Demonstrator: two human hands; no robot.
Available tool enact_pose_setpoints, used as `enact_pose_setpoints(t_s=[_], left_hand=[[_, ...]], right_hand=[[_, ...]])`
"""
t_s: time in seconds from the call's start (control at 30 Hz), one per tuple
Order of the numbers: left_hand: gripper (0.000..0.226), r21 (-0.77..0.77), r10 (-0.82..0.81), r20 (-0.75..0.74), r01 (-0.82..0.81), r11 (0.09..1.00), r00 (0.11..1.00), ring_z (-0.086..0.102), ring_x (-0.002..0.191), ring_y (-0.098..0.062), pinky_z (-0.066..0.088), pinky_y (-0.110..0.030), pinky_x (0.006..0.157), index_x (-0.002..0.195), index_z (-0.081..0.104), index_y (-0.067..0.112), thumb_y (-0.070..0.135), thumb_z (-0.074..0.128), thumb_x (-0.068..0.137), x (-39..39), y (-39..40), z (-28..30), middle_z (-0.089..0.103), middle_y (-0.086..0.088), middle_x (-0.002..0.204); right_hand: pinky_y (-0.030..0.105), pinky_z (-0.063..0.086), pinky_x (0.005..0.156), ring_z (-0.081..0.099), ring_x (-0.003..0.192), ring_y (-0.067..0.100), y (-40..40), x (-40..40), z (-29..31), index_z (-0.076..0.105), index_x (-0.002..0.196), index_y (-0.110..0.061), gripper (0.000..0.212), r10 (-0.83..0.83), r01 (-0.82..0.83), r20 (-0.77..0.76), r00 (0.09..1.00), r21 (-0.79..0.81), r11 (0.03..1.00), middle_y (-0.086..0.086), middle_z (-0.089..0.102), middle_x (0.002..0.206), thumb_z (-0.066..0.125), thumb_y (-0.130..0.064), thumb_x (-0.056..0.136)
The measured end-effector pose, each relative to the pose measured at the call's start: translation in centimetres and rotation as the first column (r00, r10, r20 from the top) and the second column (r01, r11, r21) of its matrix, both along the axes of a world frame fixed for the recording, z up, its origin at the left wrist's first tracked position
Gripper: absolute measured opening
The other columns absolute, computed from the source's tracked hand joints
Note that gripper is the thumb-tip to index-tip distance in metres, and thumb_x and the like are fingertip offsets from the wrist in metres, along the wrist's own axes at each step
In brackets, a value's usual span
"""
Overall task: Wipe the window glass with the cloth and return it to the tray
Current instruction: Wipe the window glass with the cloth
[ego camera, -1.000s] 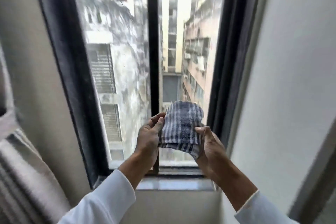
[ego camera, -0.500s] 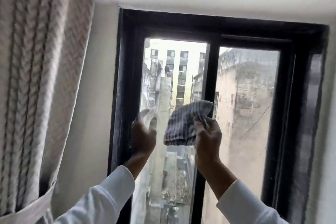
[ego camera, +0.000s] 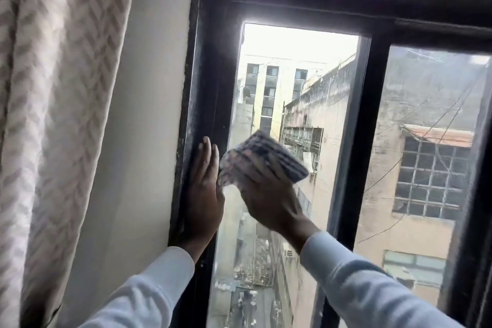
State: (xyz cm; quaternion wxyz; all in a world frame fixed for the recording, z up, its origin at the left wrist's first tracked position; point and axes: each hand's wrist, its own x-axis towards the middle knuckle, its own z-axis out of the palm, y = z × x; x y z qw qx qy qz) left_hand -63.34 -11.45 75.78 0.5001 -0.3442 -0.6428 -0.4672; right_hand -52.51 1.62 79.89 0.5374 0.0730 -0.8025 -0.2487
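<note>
1. Checked cloth: dark blue-grey and white stripes, folded into a thick pad, edges blurred. It sits against the left pane of the window glass, toward its lower left, just right of the frame.
2. Right hand grips the cloth from below, fingers closed around its near edge; blur hides the exact finger placement.
3. Left hand lies flat on the black window frame at the left side, fingers straight and pressed together, pointing up. It holds nothing.
4. Both arms wear pale long sleeves.
5. Patterned beige curtain hangs at far left, beside a white wall.
6. Right pane looks hazy and streaked; buildings show through both panes.
</note>
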Motion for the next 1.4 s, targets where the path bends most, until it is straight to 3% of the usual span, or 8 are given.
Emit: enact_pose_setpoints(t_s=[0.13,0.27,0.47,0.63,0.87,0.97,1.17,1.4], left_hand=[[0.056,0.04,-0.008,-0.04,0.01,0.999,0.999,0.025,0.168,-0.025,0.028,-0.048,0.136,0.164,0.041,-0.001,-0.011,0.04,0.109,-0.6,0.5,0.1,0.029,-0.014,0.178],[0.059,0.026,-0.033,-0.038,0.034,0.999,0.999,0.023,0.168,-0.026,0.019,-0.038,0.139,0.164,0.041,-0.003,-0.015,0.041,0.106,-0.5,0.3,0.2,0.028,-0.016,0.178],[0.056,0.056,-0.019,-0.033,0.021,0.998,0.999,0.022,0.168,-0.023,0.017,-0.035,0.138,0.162,0.043,-0.005,-0.015,0.038,0.107,-0.2,0.5,0.5,0.032,-0.02,0.176],[0.056,0.008,-0.035,-0.047,0.036,0.999,0.998,0.026,0.167,-0.032,0.024,-0.045,0.138,0.163,0.042,-0.005,-0.015,0.042,0.107,-0.4,0.1,0.4,0.03,-0.02,0.177],[0.052,0.019,-0.022,-0.062,0.023,1.0,0.998,0.028,0.166,-0.034,0.029,-0.051,0.135,0.162,0.043,-0.005,-0.011,0.044,0.11,-0.4,0.3,0.4,0.032,-0.022,0.175],[0.054,0.02,0.006,-0.072,-0.005,1.0,0.997,0.027,0.166,-0.033,0.022,-0.042,0.138,0.162,0.043,-0.005,-0.013,0.045,0.108,-0.4,0.3,0.3,0.033,-0.023,0.175],[0.051,0.05,0.009,-0.094,-0.004,0.999,0.996,0.033,0.164,-0.037,0.021,-0.034,0.137,0.159,0.047,-0.007,-0.013,0.045,0.108,-0.5,0.8,0.1,0.037,-0.025,0.172],[0.05,0.031,-0.011,-0.105,0.014,0.999,0.994,0.032,0.164,-0.036,0.029,-0.049,0.135,0.158,0.048,-0.007,-0.012,0.047,0.109,-0.8,0.6,0.0,0.037,-0.024,0.173]], right_hand=[[0.055,0.0,0.138,0.018,0.17,0.024,2.1,2.3,-3.5,0.042,0.167,-0.026,0.065,-0.137,0.04,-0.216,0.967,-0.401,0.915,-0.001,0.03,0.181,0.06,-0.011,0.106],[0.049,0.02,0.138,0.017,0.169,0.012,0.7,2.2,-9.1,0.046,0.163,-0.037,0.075,0.033,-0.031,0.281,0.959,-0.011,0.999,-0.011,0.041,0.174,0.057,0.002,0.1],[0.054,0.038,0.129,0.047,0.157,0.026,3.4,1.4,-2.6,0.068,0.148,-0.015,0.05,0.112,-0.178,-0.188,0.976,-0.386,0.905,0.006,0.06,0.161,0.055,0.007,0.105],[0.044,0.047,0.122,0.062,0.136,0.025,2.9,0.4,-4.9,0.071,0.145,-0.018,0.055,0.189,-0.224,0.248,0.95,0.123,0.967,0.004,0.069,0.151,0.045,0.008,0.104],[0.06,0.004,0.137,0.036,0.164,0.025,4.5,4.7,-6.3,0.054,0.157,-0.033,0.067,0.055,-0.05,0.022,0.998,-0.17,0.984,-0.007,0.05,0.169,0.068,0.001,0.101],[0.053,0.031,0.134,0.045,0.159,0.025,2.9,2.3,-5.5,0.06,0.155,-0.018,0.068,0.2,-0.211,0.243,0.949,0.019,0.977,0.004,0.056,0.166,0.061,0.014,0.096],[0.028,0.037,0.119,0.048,0.134,0.027,5.3,3.5,-1.2,0.064,0.15,-0.011,0.045,0.12,-0.185,-0.192,0.974,-0.368,0.911,0.012,0.045,0.154,0.066,-0.008,0.106],[0.047,0.054,0.109,0.061,0.122,0.026,3.6,1.7,-4.8,0.073,0.139,-0.018,0.042,0.225,-0.237,0.231,0.947,0.028,0.971,0.006,0.071,0.141,0.069,-0.003,0.1]])
